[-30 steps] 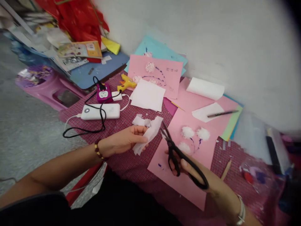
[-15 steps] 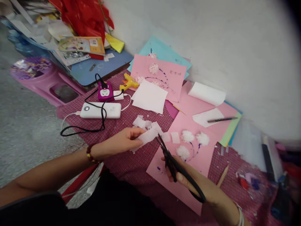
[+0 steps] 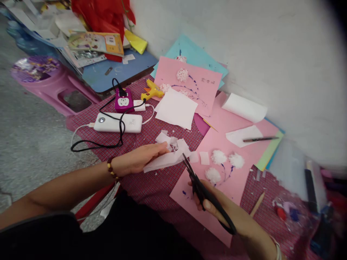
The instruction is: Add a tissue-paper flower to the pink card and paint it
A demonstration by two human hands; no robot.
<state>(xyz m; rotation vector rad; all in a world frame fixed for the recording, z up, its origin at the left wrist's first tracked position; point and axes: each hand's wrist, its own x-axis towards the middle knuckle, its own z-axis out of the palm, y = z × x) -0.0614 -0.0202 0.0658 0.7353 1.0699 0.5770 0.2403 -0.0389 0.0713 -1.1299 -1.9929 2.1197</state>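
Scissors (image 3: 200, 188) with black loop handles and dark narrow blades are sitting in the right hand (image 3: 217, 195), which is closing round the handles. Blades are running close together, pointing up and left; tips are reaching the right end of a long thin white paper strip (image 3: 164, 161). From where I'm standing I can't tell whether they're biting into it or just overlapping. Left hand (image 3: 141, 157) is gripping that strip, which is slanting over the red-checked tablecloth (image 3: 134, 186). Loose white paper scraps (image 3: 184, 146) are lying just beyond the strip. Small white paper square (image 3: 204, 158) is resting to the right on a long pink paper sheet (image 3: 187, 207), next to three fluffy white flowers (image 3: 219, 157) with dark-blue stems (image 3: 231, 170). Farther back, stacked square white sheets (image 3: 177, 108) are overlapping a pink flower picture (image 3: 162, 68); yellow glue gun (image 3: 152, 91) is sitting just left of the stack. White rectangular power bank (image 3: 111, 122) is lying on the left, black cable (image 3: 96, 146) looping across it, purple socket block (image 3: 118, 102) just behind. Pale wooden stick (image 3: 257, 204) is lying to the right of the right hand.
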